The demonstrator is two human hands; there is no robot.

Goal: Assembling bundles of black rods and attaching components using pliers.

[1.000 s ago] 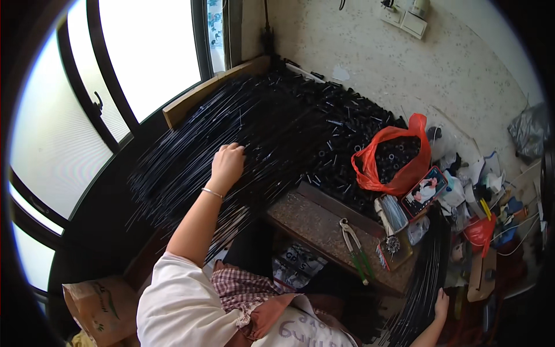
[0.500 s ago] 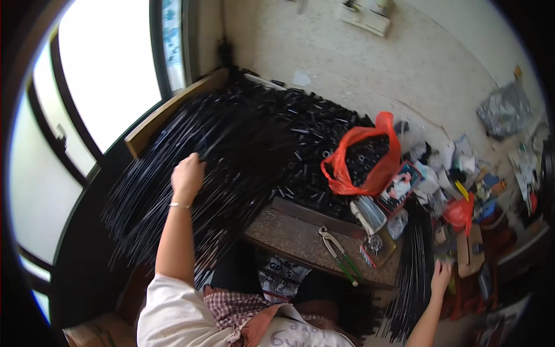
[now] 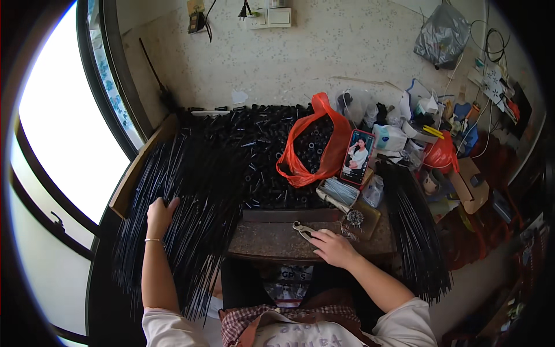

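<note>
a: where are your hands?

b: my left hand [image 3: 159,215] lies flat, fingers spread, on a big pile of thin black rods [image 3: 185,196] at my left. my right hand [image 3: 332,247] is curled loosely over the handles of metal pliers [image 3: 304,229] on the small brown counter [image 3: 272,240] before me.

a: what could go wrong?

b: i judge the loose rods could slide off toward my lap if i press or drag them, and the orange bag [image 3: 312,147] of small black parts could tip.

a: anything unclear?

b: i cannot tell whether my right hand truly grips the pliers. the second rod bundle [image 3: 416,231] at my right runs into shadow.
</note>
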